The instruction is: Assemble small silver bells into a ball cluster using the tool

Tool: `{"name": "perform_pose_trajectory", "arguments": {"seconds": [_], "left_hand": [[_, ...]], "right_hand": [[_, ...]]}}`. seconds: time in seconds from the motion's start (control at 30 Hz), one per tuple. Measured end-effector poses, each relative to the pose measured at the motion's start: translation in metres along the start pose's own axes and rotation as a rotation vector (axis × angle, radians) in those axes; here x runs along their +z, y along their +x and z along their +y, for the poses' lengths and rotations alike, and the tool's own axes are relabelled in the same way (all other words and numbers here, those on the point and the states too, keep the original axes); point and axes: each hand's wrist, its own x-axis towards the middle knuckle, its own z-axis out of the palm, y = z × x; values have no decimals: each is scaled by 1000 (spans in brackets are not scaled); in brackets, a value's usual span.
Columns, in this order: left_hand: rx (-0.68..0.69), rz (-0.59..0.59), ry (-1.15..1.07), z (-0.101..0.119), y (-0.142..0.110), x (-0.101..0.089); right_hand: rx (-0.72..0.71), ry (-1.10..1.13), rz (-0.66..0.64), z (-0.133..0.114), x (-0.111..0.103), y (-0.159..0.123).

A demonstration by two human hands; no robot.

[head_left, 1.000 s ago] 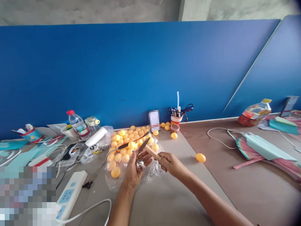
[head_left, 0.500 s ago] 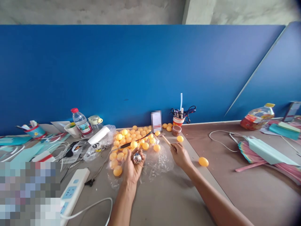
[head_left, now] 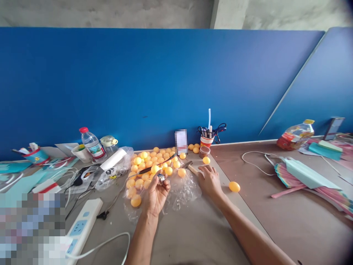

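Observation:
My left hand (head_left: 155, 195) is turned palm up with its fingers closed round a shiny silver foil ball (head_left: 161, 179). To the right, my right hand (head_left: 211, 180) hovers low over the table with its fingers apart and slightly bent. Just left of its fingertips lies a hammer (head_left: 193, 169) with a wooden handle and a dark head; whether a finger still touches the handle end is unclear. Behind my left hand, many orange balls (head_left: 150, 159) lie in and around a clear plastic bag (head_left: 183, 193). A dark strap-like item (head_left: 147, 170) rests across them.
Loose orange balls (head_left: 234, 186) sit on the right. A small brown-filled jar (head_left: 204, 151) stands before a cup of pens and cables (head_left: 206, 141). At left are a water bottle (head_left: 93, 144) and a power strip (head_left: 82, 224); at right, a juice bottle (head_left: 295, 135) and face masks (head_left: 311, 176).
My right hand has loosened from the hammer and moved slightly off its handle; the hammer now lies down. My left hand still holds the foil ball. The view has shifted slightly.

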Motion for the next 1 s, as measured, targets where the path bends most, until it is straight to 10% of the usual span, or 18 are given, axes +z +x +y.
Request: {"name": "perform_pose_trajectory", "arguments": {"seconds": [0.3,0.6,1.0], "left_hand": [[17,-42,104,-3,-1,0],[20,-26,101,-2,3,-5],[42,-7,131,-2,3,-5]], "right_hand": [[-703,354,-638,-62,-32,-38],[-684,-101,-690,-60,-34,-36],[-685,-141,-585,-65,-2,-49]]}}
